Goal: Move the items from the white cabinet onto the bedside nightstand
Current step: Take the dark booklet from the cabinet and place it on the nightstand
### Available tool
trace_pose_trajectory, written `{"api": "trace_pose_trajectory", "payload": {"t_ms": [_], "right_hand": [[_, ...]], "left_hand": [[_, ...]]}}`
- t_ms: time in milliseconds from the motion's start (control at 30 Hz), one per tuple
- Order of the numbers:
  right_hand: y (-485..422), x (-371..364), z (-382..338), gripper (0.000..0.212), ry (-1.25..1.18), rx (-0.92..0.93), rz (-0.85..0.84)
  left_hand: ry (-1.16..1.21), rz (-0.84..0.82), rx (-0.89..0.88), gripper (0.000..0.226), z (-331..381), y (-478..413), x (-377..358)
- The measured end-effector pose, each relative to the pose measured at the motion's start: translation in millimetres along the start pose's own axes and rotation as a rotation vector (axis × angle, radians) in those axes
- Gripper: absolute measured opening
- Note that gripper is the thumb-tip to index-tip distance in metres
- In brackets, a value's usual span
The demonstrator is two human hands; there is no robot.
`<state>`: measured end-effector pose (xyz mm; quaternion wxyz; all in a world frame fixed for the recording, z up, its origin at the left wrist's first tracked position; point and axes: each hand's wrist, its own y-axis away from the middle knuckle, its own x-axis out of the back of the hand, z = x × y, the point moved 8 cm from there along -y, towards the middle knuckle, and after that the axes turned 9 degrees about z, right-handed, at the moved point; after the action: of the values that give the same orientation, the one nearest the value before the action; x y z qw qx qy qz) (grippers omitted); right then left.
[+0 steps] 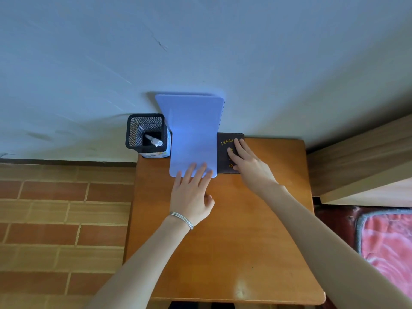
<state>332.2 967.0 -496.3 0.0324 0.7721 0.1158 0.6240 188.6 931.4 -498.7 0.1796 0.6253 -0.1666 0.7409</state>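
Observation:
A light blue L-shaped bookend (191,132) stands at the back of the brown wooden nightstand (223,253), its upright plate against the wall. My left hand (191,192) rests flat with spread fingers on the bookend's base plate. A dark brown booklet with gold lettering (225,157) lies flat just right of the bookend. My right hand (247,161) lies on it with fingers spread, pressing down. A black mesh pen holder (146,132) with a white pen (153,140) inside stands at the nightstand's back left corner.
The pale wall (200,52) runs right behind the nightstand. A wooden bed frame (361,157) and a pink blanket (388,241) lie to the right. Brick-patterned floor (62,219) is to the left.

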Motion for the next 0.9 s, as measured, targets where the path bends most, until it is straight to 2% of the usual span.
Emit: {"api": "trace_pose_trajectory", "payload": {"t_ms": [167, 333, 433, 733, 800, 900], "right_hand": [[-2, 3, -3, 0.052, 0.109, 0.003, -0.019], [5, 11, -11, 0.061, 0.181, -0.017, -0.157], [21, 48, -19, 0.061, 0.136, -0.006, -0.099], [71, 259, -88, 0.049, 0.138, 0.270, 0.370], [82, 302, -109, 0.046, 0.142, 0.322, 0.434], [100, 355, -141, 0.053, 0.143, 0.394, 0.460]], "left_hand": [[-0.001, -0.099, 0.022, 0.054, 1, -3, 1], [-0.003, -0.249, 0.062, 0.054, 3, -9, 12], [-0.042, -0.273, 0.057, 0.060, 7, -10, 45], [0.006, 0.161, 0.043, 0.053, 15, 11, 266], [0.010, 0.220, 0.056, 0.054, 17, 17, 316], [-0.050, 0.273, 0.064, 0.055, 20, 30, 382]]}}
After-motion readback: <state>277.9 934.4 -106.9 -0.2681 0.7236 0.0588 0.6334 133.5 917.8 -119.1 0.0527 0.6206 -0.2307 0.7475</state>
